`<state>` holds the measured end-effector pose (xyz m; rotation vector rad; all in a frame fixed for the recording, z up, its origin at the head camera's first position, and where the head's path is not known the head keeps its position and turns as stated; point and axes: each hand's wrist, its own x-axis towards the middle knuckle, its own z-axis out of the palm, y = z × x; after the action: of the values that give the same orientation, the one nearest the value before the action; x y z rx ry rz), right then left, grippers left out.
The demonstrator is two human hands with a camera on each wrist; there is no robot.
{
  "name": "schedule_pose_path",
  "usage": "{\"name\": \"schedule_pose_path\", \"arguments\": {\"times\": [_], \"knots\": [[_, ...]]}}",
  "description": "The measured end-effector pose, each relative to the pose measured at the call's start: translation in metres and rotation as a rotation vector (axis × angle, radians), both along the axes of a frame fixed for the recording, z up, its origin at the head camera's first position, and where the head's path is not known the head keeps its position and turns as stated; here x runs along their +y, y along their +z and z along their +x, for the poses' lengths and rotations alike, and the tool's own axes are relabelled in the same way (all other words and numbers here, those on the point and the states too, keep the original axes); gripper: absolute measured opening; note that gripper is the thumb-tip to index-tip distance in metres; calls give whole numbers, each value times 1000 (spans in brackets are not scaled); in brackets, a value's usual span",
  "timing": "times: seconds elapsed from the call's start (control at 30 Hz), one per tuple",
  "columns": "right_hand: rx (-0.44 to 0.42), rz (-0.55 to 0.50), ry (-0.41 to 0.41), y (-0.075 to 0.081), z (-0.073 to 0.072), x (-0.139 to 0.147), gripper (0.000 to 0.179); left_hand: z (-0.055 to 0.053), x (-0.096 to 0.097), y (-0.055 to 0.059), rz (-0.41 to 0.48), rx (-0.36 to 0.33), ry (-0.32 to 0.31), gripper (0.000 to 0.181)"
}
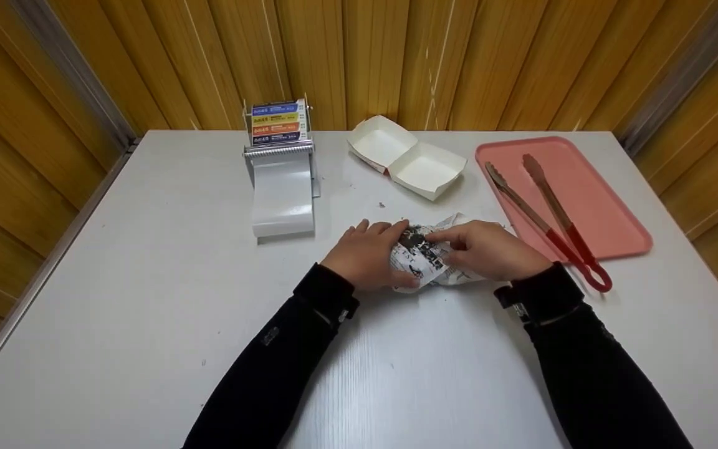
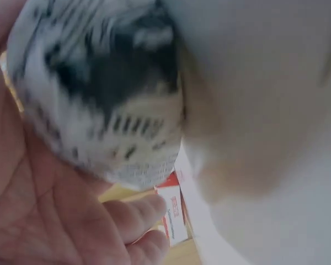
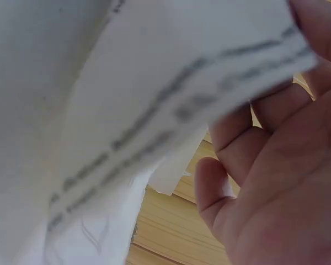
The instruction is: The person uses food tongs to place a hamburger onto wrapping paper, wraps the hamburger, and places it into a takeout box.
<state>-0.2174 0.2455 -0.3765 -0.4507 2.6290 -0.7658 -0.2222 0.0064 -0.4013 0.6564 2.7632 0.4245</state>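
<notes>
Newspaper-print wrapping paper is bunched into a small rounded bundle [image 1: 418, 252] on the white table. My left hand [image 1: 365, 255] holds its left side, thumb along the near edge and fingers at the far side. In the left wrist view the bundle [image 2: 116, 99] lies against the palm. My right hand [image 1: 493, 249] is at the bundle's right, its index finger stretched over the top and the thumb lower down. A loose printed paper flap [image 3: 176, 105] crosses in front of the right fingers [image 3: 240, 138], which are curled at its edge. What the paper wraps is hidden.
An open white paper box [image 1: 424, 165] sits beyond the bundle. Left of it stands a metal roll dispenser [image 1: 281, 149] with a strip hanging out and coloured labels on top. Red-handled tongs [image 1: 561, 240] lie across a pink tray [image 1: 608, 215] at right. Wood-patterned walls [image 1: 371, 62] enclose the table.
</notes>
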Motion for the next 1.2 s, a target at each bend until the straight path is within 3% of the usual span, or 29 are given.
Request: {"name": "schedule_pose_path", "arguments": {"times": [0.13, 0.23, 0.33, 0.47, 0.6, 0.83, 1.07, 1.2], "knots": [[31, 48, -7, 1, 1, -4, 48, -4, -4, -1, 29, -23, -5, 112], [116, 71, 6, 3, 4, -11, 51, -5, -3, -2, 38, -7, -12, 111], [205, 66, 44, 3, 9, -22, 75, -5, -1, -3, 20, 26, -14, 111], [209, 75, 126, -3, 10, -40, 114, -5, 1, -3, 0, 56, -11, 116], [172, 101, 154, -13, 5, -48, 125, -4, 2, -4, 33, 40, -10, 118], [214, 62, 128, -23, 1, -49, 104, -7, 0, -5, 125, 7, -6, 123], [278, 164, 125, -26, 3, -52, 88, -11, -2, -7, 97, 31, -12, 118], [291, 168, 124, -28, 4, -52, 87, -4, -1, -2, 42, 73, -2, 115]]}}
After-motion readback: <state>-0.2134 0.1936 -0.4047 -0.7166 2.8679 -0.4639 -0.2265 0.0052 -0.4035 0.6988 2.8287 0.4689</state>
